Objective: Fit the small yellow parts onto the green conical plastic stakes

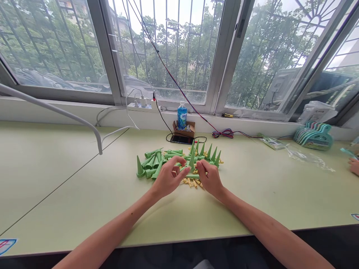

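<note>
My left hand point(170, 175) is at the near side of a pile of green plastic parts, thumb and fingers curved and apart. Its thumb tip comes close to an upright green spike point(192, 160); whether it touches the spike I cannot tell. Opposite it, my right hand point(210, 178) is closed in a pinch, and what the fingers hold is hidden. Loose hollow green cones point(150, 162) lie to the left. More green spikes point(214, 154) stand in a row behind my right hand. Small yellow pieces point(195, 183) are scattered between and below the hands.
At the back stand a blue bottle point(182, 117) and a cardboard box point(188, 132), with a dark phone point(181, 139) before them. Coiled cables point(223, 133), plastic packets point(272, 142) and teal plastic items point(314, 136) lie rightward. A white tube point(70, 114) arches over the left; another person's hand point(353, 166) shows far right.
</note>
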{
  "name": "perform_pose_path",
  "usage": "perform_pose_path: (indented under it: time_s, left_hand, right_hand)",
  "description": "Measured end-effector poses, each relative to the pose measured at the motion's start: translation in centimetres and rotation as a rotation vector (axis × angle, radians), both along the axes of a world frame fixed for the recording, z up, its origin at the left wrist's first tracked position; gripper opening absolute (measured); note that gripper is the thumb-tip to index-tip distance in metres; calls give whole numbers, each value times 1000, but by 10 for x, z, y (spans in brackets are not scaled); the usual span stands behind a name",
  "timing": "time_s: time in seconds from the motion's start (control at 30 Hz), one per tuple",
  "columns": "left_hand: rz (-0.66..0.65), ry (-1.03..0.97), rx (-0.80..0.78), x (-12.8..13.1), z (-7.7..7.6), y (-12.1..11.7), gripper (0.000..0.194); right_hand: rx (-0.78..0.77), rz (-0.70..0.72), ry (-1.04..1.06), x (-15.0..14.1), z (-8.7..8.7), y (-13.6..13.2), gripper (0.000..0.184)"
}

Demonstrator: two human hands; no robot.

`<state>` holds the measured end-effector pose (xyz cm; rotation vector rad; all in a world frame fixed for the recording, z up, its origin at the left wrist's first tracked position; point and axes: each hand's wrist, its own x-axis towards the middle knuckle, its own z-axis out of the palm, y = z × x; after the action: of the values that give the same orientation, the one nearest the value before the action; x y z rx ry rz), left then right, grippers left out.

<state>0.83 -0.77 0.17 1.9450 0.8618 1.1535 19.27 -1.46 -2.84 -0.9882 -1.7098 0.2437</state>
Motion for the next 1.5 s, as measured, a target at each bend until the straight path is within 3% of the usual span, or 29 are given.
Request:
perform_pose_path:
  time_s: [0.27,0.47,0.67,0.87,1.03,1.17,1.33,1.5]
  left_hand:
    - [-165,62,-292,0,-9,9,67]
    - [-188,46,-427,-1,0,5,76]
    - [-162,27,-518,-2,10,0,69]
    - [-186,48,-463,-3,6,2,53]
    - [-145,108,-250,-4,3,1,34]
    - [-104,50,-112,-2,2,0,30]
    - [-128,59,-48,-2,-3,3,20]
    - [-70,125,27,-3,-6,5,26]
  right_hand:
    - [5,55,-22,1,-2,0,28]
    - [85,132,-105,2,3,0,22]
    - [117,174,-159,4,2,0,22]
    - [98,200,-141,5,2,0,22]
    - [-4,169,-87,3,2,-1,37]
    - [-55,161,-68,2,1,-2,40]
    - [-57,172,-69,2,3,-3,43]
    - [-77,189,-56,1,5,-4,43]
